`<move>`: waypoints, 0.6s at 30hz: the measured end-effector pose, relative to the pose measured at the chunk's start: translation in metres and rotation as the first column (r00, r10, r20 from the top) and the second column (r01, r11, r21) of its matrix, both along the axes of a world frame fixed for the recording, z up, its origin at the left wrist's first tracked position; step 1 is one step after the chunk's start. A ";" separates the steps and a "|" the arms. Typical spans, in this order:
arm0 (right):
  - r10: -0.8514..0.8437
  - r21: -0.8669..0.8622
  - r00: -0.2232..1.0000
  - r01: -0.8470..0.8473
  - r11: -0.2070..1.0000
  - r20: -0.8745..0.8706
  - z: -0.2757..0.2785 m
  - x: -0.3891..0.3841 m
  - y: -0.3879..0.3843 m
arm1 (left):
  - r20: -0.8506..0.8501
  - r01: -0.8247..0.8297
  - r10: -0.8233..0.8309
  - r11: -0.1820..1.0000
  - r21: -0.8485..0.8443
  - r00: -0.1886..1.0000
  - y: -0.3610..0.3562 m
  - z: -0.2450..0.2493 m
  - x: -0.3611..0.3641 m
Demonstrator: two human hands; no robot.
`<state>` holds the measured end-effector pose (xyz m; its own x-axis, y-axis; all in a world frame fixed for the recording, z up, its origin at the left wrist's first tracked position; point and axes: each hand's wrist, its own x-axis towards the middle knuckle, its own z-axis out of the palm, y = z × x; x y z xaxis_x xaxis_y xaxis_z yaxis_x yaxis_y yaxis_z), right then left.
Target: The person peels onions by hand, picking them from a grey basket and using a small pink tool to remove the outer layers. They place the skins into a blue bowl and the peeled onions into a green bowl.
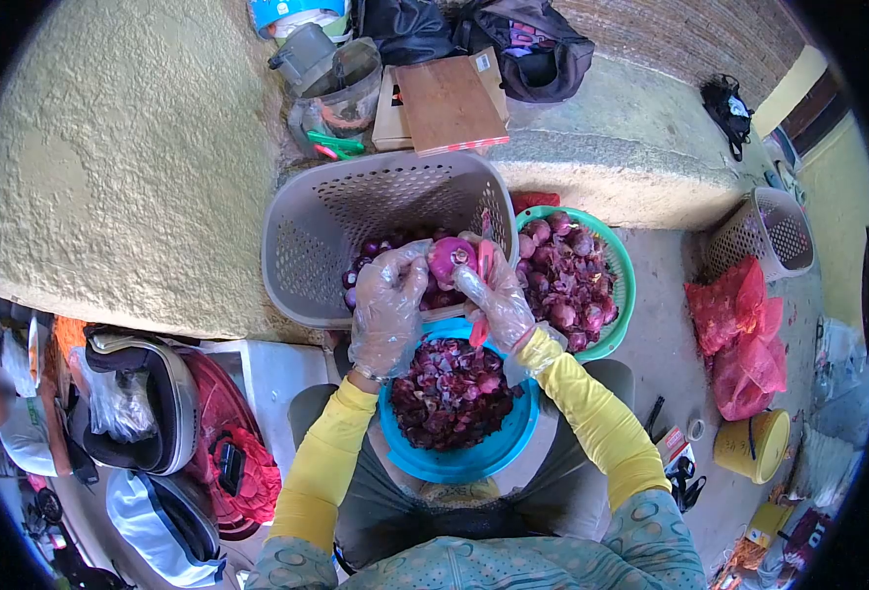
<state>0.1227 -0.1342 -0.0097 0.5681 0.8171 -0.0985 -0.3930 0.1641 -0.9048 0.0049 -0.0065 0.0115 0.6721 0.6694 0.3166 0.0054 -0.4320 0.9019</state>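
Observation:
A red onion (448, 257) is between my two gloved hands, over the front right of the grey basket. My left hand (389, 303), in a clear plastic glove, is closed with its fingertips at the onion's left side. My right hand (503, 303), gloved the same way, grips a slim red tool (486, 258); its blade, if any, is hidden. The right thumb presses near the onion's pale end. Below the hands, a blue basin (525, 425) holds onion skins and pieces. Several shiny onions lie in the grey basket (302, 197).
To the right, a green basket (623, 285) holds unpeeled onions. Red mesh bags (739, 334), a yellow bucket (752, 445) and another grey basket (786, 231) stand farther right. A wooden board (452, 103) lies behind on boxes; helmets (144, 403) are at left.

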 end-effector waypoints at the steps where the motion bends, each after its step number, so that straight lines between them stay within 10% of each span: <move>1: 0.013 -0.002 1.000 -0.013 1.000 -0.013 0.003 0.001 -0.001 | 0.024 -0.016 0.016 1.000 -0.015 1.000 0.002 -0.005 0.000; 3: 0.027 -0.006 0.999 -0.027 1.000 -0.025 0.004 0.002 -0.002 | 0.048 -0.032 0.034 0.999 -0.031 0.998 0.005 -0.014 0.000; 6: 0.021 -0.037 1.000 -0.022 0.999 -0.008 0.005 0.004 -0.003 | 0.190 0.106 -0.008 0.855 -0.507 0.982 0.004 -0.015 0.003; 18: 0.004 -0.088 0.997 0.002 0.996 0.071 -0.005 0.001 -0.003 | -0.094 0.025 0.014 0.916 0.401 0.995 0.000 0.011 -0.009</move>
